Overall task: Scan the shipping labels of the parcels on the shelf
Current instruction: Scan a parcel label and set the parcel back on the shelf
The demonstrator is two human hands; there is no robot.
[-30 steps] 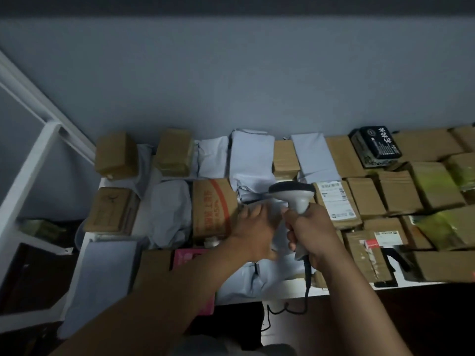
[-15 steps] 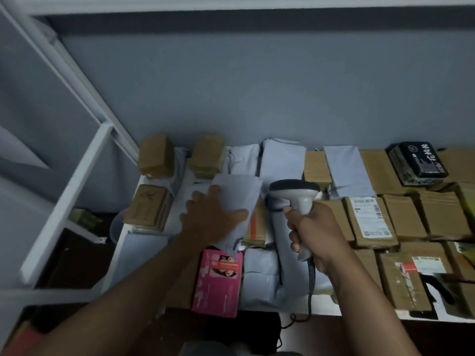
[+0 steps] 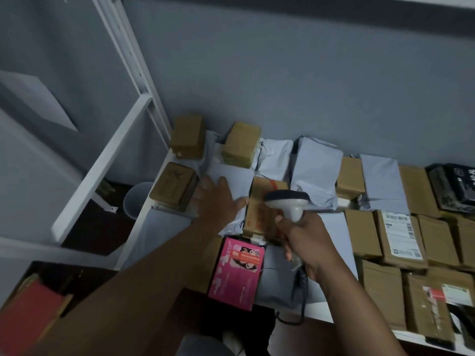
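Gripping the grey pistol-shaped barcode scanner [image 3: 288, 201], the right hand [image 3: 308, 242] had fingers curled round its handle, scanner head over a brown cardboard box with red print [image 3: 259, 214]; left hand [image 3: 218, 201] lay flat, fingers spread, on a pale grey plastic mailer bag [image 3: 231, 176] at the shelf's left; white metal shelf [image 3: 318, 310] was packed with brown boxes and grey mailers; a brown box with a white shipping label [image 3: 401, 235] sat right; pink printed box [image 3: 236, 273] near edge.
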